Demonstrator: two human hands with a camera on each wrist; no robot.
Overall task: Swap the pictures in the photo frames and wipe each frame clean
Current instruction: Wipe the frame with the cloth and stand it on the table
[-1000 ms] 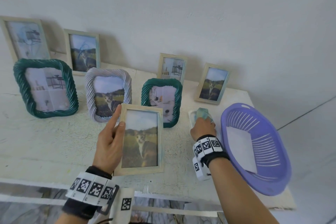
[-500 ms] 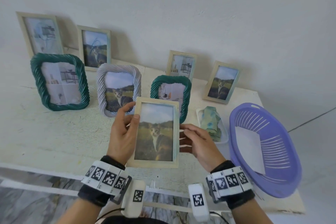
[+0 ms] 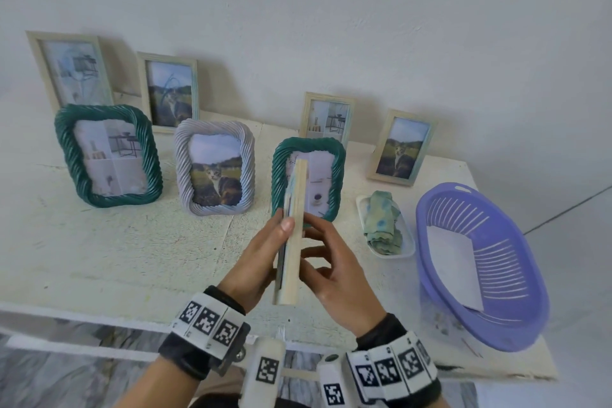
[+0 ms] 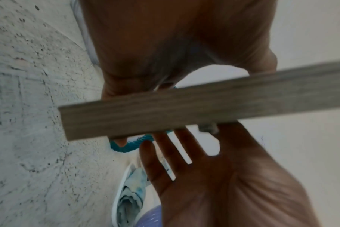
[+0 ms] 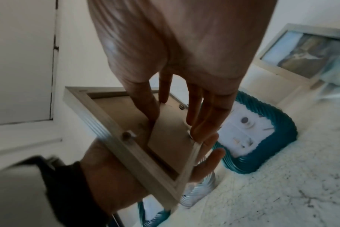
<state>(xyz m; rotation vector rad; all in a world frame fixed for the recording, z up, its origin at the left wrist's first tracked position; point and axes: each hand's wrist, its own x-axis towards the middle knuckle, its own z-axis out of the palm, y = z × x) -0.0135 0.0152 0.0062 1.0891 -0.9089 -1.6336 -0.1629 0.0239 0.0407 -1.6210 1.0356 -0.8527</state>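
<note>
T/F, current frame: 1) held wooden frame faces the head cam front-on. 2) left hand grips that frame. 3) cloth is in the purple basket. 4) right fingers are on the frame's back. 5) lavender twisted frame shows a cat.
1) False. The wooden frame is turned edge-on to the head camera.
2) True. The left hand holds it, thumb on its edge.
3) False. The cloth lies in a small white tray beside the purple basket, which holds a white sheet.
4) True. The right hand's fingers touch the backing board.
5) True. The lavender frame shows a cat.
</note>
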